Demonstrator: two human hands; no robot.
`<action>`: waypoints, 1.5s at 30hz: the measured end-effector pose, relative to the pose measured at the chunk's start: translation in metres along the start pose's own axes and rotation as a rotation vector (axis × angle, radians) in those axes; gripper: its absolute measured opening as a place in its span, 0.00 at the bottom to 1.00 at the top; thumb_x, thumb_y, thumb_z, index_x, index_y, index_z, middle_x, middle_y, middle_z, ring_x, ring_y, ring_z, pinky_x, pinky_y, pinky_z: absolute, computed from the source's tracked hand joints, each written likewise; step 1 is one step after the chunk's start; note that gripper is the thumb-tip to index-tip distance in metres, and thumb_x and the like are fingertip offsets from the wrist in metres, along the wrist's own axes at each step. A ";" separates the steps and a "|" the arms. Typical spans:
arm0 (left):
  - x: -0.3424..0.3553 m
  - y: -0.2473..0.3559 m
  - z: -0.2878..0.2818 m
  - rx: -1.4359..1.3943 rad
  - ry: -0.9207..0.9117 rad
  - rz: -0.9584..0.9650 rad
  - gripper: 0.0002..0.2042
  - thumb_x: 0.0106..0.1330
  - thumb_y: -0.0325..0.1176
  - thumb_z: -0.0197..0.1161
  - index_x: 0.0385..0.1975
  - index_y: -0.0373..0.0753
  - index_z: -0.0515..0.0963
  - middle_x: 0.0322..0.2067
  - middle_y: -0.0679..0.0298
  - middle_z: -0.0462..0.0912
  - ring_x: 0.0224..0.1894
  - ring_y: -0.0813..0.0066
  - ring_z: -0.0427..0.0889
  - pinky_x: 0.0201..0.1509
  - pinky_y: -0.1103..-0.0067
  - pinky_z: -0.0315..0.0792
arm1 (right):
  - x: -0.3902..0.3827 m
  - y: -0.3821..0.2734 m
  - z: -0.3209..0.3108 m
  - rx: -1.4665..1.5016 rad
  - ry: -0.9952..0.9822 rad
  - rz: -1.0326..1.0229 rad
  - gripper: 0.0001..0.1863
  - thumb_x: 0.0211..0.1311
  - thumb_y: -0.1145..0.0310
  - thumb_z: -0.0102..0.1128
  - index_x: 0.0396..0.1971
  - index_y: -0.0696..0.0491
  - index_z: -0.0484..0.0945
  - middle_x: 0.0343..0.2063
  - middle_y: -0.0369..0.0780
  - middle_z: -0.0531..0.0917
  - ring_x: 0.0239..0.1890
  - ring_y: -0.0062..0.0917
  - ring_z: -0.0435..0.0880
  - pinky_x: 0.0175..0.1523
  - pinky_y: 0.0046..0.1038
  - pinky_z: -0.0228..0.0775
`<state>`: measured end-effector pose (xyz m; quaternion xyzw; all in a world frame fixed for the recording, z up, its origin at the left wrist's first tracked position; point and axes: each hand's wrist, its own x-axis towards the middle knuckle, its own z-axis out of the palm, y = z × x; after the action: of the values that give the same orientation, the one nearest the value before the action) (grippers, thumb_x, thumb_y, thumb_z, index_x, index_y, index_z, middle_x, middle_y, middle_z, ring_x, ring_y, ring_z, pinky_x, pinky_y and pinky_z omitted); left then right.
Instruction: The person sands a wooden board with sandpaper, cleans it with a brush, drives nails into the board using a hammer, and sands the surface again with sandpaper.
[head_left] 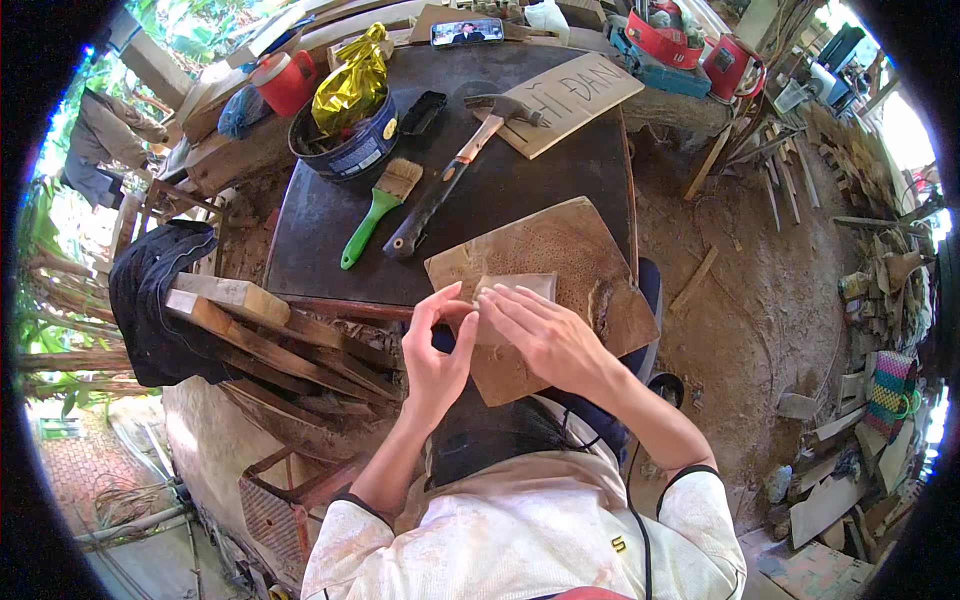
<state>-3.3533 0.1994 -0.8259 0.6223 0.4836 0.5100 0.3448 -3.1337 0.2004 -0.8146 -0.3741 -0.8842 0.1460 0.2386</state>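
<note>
My left hand [440, 345] is curled, thumb and forefinger bent toward each other, its fingertips meeting those of my right hand. Whatever lies between them is too small to make out. My right hand [550, 338] reaches in from the right with its fingers pressed together and its thumb hidden. Partly beneath the right hand is a small pale, see-through sheet or packet [541, 286]. It rests on a brown wooden board [560, 240] with a pitted, worn surface. The board sits tilted at the near edge of the dark table [330, 235], over my lap.
On the table are a claw hammer [460, 170], a green-handled brush [375, 220], a round tub [350, 150] holding gold foil, a black tray [423, 112] and a lettered wooden plank [560, 105]. A phone [466, 33] stands behind. Timber [280, 345] is stacked left.
</note>
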 end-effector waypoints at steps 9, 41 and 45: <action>-0.011 -0.031 -0.022 0.466 -0.343 0.273 0.74 0.51 0.64 0.82 0.83 0.29 0.35 0.83 0.36 0.37 0.86 0.41 0.41 0.87 0.51 0.40 | 0.007 -0.007 0.003 -0.341 -0.101 0.256 0.49 0.77 0.33 0.44 0.80 0.61 0.58 0.83 0.52 0.55 0.85 0.45 0.49 0.87 0.48 0.38; -0.008 -0.037 -0.041 0.286 -0.417 0.187 0.95 0.21 0.60 0.93 0.81 0.36 0.18 0.84 0.39 0.30 0.86 0.43 0.38 0.86 0.54 0.42 | 0.061 0.040 -0.003 -0.300 -0.027 0.362 0.43 0.76 0.36 0.50 0.79 0.51 0.64 0.82 0.49 0.57 0.85 0.48 0.49 0.86 0.54 0.34; -0.005 -0.041 -0.042 0.307 -0.414 0.201 0.94 0.22 0.61 0.93 0.82 0.32 0.21 0.84 0.38 0.33 0.86 0.43 0.42 0.86 0.55 0.43 | 0.032 -0.012 0.027 -0.252 -0.096 0.095 0.46 0.75 0.32 0.47 0.80 0.51 0.63 0.82 0.52 0.57 0.85 0.50 0.50 0.87 0.51 0.35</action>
<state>-3.4045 0.2041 -0.8555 0.8031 0.4102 0.3242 0.2858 -3.1749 0.2134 -0.8220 -0.4350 -0.8873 0.0626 0.1399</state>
